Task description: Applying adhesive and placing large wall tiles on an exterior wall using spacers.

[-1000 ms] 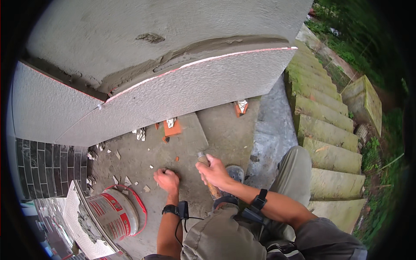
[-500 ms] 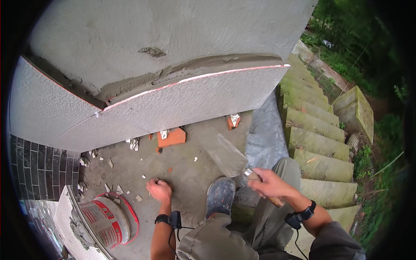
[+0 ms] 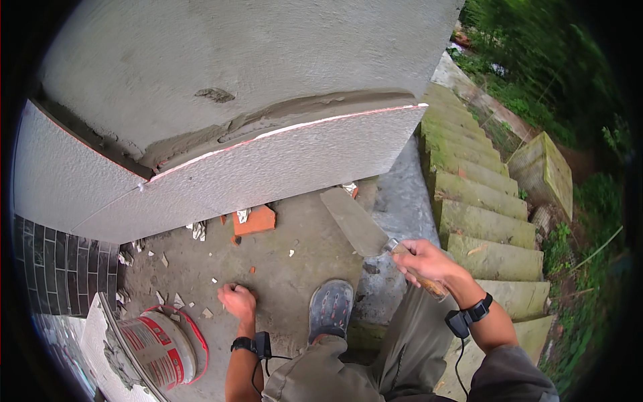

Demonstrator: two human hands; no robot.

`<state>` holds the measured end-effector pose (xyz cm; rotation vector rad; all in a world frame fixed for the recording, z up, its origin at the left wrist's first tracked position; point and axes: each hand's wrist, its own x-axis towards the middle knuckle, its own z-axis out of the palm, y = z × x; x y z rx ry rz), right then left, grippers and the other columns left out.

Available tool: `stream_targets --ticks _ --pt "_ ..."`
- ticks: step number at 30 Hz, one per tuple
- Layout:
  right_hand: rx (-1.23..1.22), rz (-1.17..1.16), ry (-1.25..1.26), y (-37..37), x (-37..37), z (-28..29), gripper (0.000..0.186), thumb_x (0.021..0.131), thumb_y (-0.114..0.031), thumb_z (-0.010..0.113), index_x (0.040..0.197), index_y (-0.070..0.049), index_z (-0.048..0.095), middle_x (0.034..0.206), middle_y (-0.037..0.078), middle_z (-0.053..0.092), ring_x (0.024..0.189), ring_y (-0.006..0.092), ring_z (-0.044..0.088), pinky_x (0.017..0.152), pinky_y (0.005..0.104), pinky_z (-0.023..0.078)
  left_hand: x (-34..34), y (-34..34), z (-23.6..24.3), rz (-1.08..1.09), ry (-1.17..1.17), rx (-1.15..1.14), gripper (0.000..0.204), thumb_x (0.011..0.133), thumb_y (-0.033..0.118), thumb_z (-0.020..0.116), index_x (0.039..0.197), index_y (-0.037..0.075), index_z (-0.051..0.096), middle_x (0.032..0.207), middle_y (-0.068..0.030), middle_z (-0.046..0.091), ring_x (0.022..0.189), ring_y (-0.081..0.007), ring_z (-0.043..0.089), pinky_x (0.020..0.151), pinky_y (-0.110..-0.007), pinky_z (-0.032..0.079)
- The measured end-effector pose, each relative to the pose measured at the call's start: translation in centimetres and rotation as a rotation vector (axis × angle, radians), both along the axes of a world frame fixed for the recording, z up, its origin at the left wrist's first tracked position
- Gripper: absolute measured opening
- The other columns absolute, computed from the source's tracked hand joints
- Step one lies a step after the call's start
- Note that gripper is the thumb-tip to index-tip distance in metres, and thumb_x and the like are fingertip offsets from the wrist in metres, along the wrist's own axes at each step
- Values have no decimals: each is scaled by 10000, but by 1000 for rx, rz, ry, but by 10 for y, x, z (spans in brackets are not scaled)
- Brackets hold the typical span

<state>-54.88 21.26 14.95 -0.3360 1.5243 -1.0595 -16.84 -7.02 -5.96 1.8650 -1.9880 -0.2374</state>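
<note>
My right hand [image 3: 429, 262] is wrapped round the wooden handle of a trowel [image 3: 353, 223]. The trowel's broad metal blade points up and to the left, above the ground and near the foot of the tiled wall. My left hand [image 3: 238, 301] is closed over the concrete floor, and whatever its curled fingers may hold is hidden. In front of both hands stands a textured light-grey tile [image 3: 288, 157] on the wall. Along its top edge runs a band of wet mortar [image 3: 268, 115], with rough grey render [image 3: 268, 47] above.
A white and red bucket [image 3: 161, 345] with a mortar-smeared board [image 3: 114, 342] stands at lower left. Orange brick pieces [image 3: 256, 220] and tile chips lie by the wall's foot. Mossy concrete steps [image 3: 485, 201] run along the right. My shoe [image 3: 331, 307] is between my hands.
The trowel blade, blurred before, now shows sharply and has shifted slightly right. My left hand stays closed, a little lower and to the left. The whole view has shifted slightly.
</note>
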Motion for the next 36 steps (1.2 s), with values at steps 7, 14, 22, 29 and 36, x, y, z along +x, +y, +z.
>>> stream_targets --ticks 7,14,22,29,36 --pt "-4 -12 -34 -2 -9 -6 186 993 -174 631 885 -36 567 714 23 560 502 113 534 419 275 435 -1 -1 1 9 10 16 110 830 53 558 865 -22 630 1005 -209 581 1022 -433 546 883 -525 440" --pt "-13 -37 -67 1 -20 -11 191 995 -193 629 888 -45 572 718 17 562 502 108 532 415 279 436 1 -1 -1 12 -19 24 123 835 62 561 869 -27 640 1005 -204 586 1027 -429 551 892 -513 441" --pt "45 -189 -80 25 -25 6 189 989 -197 635 909 -35 578 717 21 576 501 115 539 415 287 445 1 -2 -1 31 -3 28 121 836 61 562 856 -27 643 1002 -204 589 1020 -426 553 896 -508 441" --pt "95 -218 70 56 -12 -7 176 985 -184 630 946 -21 575 713 28 575 507 114 536 424 288 454 2 -4 -7 30 4 -13 106 810 47 566 842 -21 641 973 -198 589 998 -422 559 876 -511 445" --pt "-25 -508 -54 40 -1 -42 164 991 -183 631 974 -25 592 709 25 574 492 116 531 422 286 453 3 -2 -11 27 5 -11 116 791 28 554 842 -28 643 966 -200 593 984 -425 561 866 -519 448"
